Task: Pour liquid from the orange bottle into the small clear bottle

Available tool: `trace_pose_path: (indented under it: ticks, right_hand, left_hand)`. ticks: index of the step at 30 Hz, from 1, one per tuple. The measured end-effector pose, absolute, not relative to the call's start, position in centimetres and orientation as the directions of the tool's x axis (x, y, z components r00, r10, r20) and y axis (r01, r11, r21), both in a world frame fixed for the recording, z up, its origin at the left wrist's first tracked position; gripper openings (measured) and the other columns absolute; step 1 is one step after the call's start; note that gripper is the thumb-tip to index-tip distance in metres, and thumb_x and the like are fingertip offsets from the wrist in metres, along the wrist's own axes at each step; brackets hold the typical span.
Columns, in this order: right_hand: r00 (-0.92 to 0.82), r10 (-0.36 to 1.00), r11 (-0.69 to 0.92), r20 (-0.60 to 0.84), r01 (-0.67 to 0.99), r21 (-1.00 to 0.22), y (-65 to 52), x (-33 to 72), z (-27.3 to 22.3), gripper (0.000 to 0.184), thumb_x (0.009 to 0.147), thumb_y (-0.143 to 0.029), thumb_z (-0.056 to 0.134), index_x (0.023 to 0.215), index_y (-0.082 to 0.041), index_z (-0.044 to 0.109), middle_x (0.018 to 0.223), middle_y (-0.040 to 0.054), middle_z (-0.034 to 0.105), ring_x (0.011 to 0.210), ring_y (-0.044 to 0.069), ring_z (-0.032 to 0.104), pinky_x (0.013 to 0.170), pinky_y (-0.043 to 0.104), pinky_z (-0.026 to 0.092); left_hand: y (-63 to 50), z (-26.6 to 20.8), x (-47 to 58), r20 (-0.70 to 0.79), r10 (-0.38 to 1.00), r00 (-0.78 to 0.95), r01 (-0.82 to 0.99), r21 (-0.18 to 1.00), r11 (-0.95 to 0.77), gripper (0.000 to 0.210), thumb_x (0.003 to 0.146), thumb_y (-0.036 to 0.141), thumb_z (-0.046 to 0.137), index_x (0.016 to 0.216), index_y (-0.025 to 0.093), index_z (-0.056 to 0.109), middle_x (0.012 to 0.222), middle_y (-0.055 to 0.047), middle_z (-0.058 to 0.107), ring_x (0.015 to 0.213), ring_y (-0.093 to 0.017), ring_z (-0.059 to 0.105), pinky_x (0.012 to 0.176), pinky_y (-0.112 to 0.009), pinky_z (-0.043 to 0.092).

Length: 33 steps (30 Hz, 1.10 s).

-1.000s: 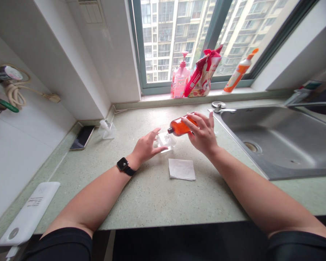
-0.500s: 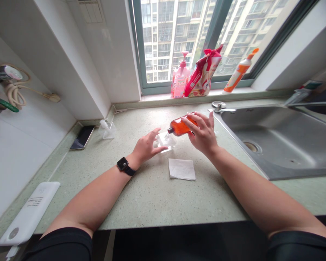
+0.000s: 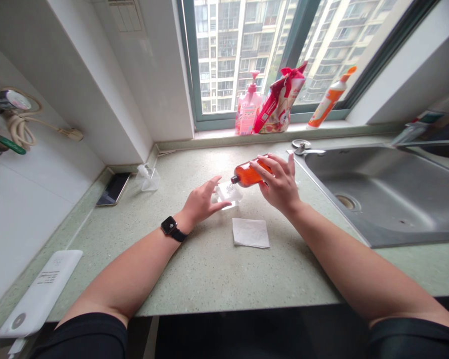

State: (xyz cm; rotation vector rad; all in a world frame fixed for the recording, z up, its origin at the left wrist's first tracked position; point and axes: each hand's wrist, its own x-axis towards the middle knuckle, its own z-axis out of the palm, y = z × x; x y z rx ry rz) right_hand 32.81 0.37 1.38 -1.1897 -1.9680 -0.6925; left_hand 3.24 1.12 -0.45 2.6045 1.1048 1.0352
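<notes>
My right hand [image 3: 279, 182] grips an orange-brown see-through bottle [image 3: 247, 173], tilted with its dark neck pointing down and to the left. Under the bottle's mouth stands a small clear square container [image 3: 231, 198]; clear liquid seems to run from the neck into it. Around the container's left side curves my left hand [image 3: 202, 198], thumb along the near edge and fingers at the far side, steadying it. A black watch [image 3: 169, 226] is on the left wrist. Just in front of the container lies a folded white paper napkin [image 3: 250, 233].
A steel sink [image 3: 381, 237] is set into the counter [image 3: 194, 279] on the right. At left are a phone [image 3: 113, 189], a clear pump top [image 3: 147, 178] and a white power bank [image 3: 41, 294]. A pink pump bottle [image 3: 248, 112], red bag [image 3: 280, 104] and orange-white bottle [image 3: 327, 105] line the windowsill.
</notes>
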Motion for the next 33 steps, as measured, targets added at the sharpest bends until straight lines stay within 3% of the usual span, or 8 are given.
trace_pose_path:
  ticks: [33]
  right_hand:
    - [-0.310,0.500,0.435,0.809,0.897,0.075,0.32,32.76,1.47,0.085,0.095,-0.007,0.063,0.165,-0.049,0.038,0.152,0.0041,0.065,0.146,0.034,0.055,0.131,0.076,0.022]
  left_hand:
    - [1.20,-0.53,3.26,0.549,0.671,0.497,0.578,0.367,-0.729,0.086,0.093,0.070,0.074,0.158,0.024,0.042,0.132,-0.014,0.076,0.105,-0.027,0.081,0.089,-0.040,0.067]
